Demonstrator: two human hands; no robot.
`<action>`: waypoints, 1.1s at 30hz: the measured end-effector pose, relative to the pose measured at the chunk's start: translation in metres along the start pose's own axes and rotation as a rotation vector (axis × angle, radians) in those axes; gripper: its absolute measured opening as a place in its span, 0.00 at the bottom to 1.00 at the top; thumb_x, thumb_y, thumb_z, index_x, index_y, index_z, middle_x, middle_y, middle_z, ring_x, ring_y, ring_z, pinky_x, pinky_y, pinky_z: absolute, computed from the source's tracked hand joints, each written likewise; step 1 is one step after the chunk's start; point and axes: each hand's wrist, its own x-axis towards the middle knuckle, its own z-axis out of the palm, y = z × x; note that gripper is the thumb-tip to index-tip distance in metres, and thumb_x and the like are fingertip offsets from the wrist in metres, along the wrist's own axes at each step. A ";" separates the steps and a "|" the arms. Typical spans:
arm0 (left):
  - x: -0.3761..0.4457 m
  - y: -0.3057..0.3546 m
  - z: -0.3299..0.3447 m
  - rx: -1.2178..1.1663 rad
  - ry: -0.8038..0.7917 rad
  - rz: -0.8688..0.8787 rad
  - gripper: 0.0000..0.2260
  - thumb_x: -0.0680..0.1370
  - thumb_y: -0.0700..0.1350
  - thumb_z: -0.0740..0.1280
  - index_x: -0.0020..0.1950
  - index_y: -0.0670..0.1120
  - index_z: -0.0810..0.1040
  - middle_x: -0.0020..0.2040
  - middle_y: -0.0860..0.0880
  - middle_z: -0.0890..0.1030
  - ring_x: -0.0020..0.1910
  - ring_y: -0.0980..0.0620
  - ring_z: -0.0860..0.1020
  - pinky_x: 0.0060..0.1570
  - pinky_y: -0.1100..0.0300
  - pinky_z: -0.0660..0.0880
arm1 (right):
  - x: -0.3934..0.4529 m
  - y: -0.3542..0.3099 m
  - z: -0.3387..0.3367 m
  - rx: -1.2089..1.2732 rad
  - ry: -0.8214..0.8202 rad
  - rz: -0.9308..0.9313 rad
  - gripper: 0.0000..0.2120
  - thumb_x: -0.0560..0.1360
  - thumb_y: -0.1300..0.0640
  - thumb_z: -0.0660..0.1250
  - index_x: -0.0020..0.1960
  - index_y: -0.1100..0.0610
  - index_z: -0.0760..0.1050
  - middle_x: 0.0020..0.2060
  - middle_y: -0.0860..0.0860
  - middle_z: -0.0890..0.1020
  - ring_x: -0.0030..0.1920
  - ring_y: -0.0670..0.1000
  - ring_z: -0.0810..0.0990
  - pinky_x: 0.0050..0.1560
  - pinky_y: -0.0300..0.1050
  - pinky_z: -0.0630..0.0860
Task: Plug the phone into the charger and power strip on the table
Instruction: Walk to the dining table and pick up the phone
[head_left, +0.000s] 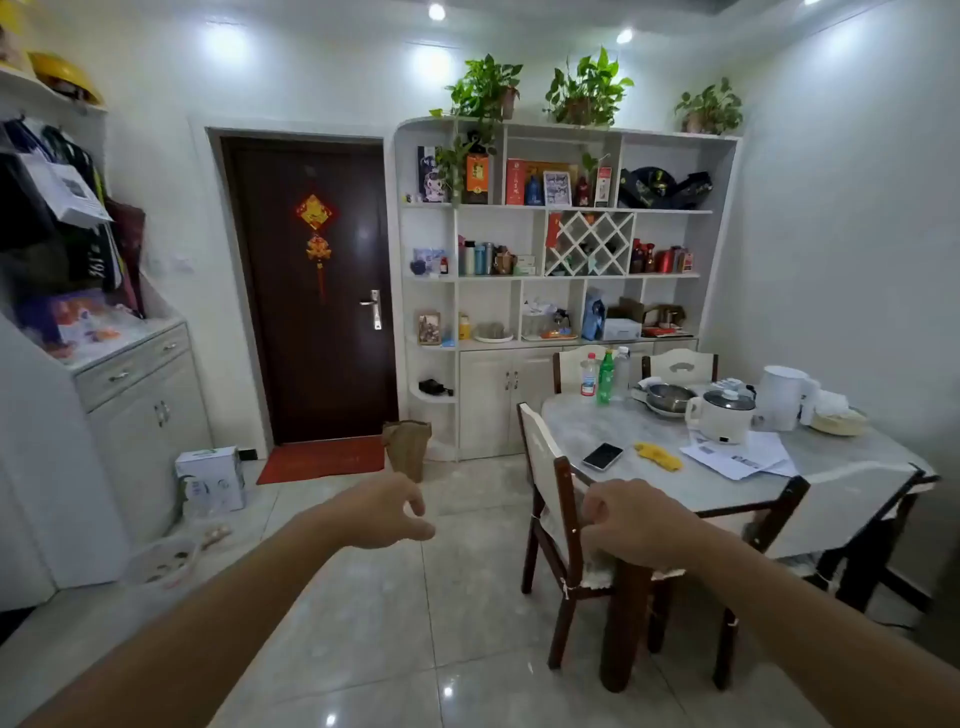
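Observation:
A dark phone (602, 456) lies flat on the marble table (587, 423) near its left edge. A white power strip (730, 385) rests at the back of the table behind the white electric pot (721, 415). No charger can be made out. My left hand (387, 512) is stretched out over the floor, fingers loosely curled and apart, holding nothing. My right hand (631, 522) hovers in front of the near chair (550, 499), fingers curled in, nothing visible in it. Both hands are well short of the phone.
On the table are a yellow cloth (658, 456), papers (737, 454), a metal bowl (670, 397), three bottles (605, 376) and a white container (782, 397). A white shelf unit (561, 280) and a dark door (311, 286) stand behind. A box (210, 480) sits on the floor.

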 end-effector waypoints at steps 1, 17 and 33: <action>0.004 -0.004 -0.004 0.000 -0.019 -0.008 0.20 0.72 0.60 0.71 0.58 0.50 0.79 0.48 0.54 0.78 0.40 0.56 0.79 0.41 0.62 0.75 | 0.007 -0.002 0.000 0.004 -0.001 0.006 0.12 0.70 0.44 0.68 0.52 0.46 0.76 0.46 0.45 0.79 0.45 0.46 0.78 0.51 0.47 0.79; 0.095 -0.076 -0.052 -0.026 -0.074 0.004 0.21 0.74 0.57 0.70 0.61 0.46 0.77 0.49 0.47 0.83 0.43 0.53 0.83 0.46 0.58 0.80 | 0.131 -0.034 0.004 0.014 -0.011 0.097 0.07 0.75 0.49 0.67 0.52 0.47 0.74 0.44 0.45 0.77 0.43 0.45 0.79 0.39 0.38 0.72; 0.220 -0.087 -0.047 -0.043 -0.091 0.013 0.20 0.75 0.55 0.70 0.61 0.45 0.78 0.48 0.54 0.78 0.41 0.55 0.82 0.39 0.65 0.76 | 0.257 0.021 0.004 0.026 -0.002 0.087 0.06 0.74 0.50 0.68 0.50 0.49 0.76 0.43 0.45 0.78 0.43 0.45 0.79 0.41 0.39 0.76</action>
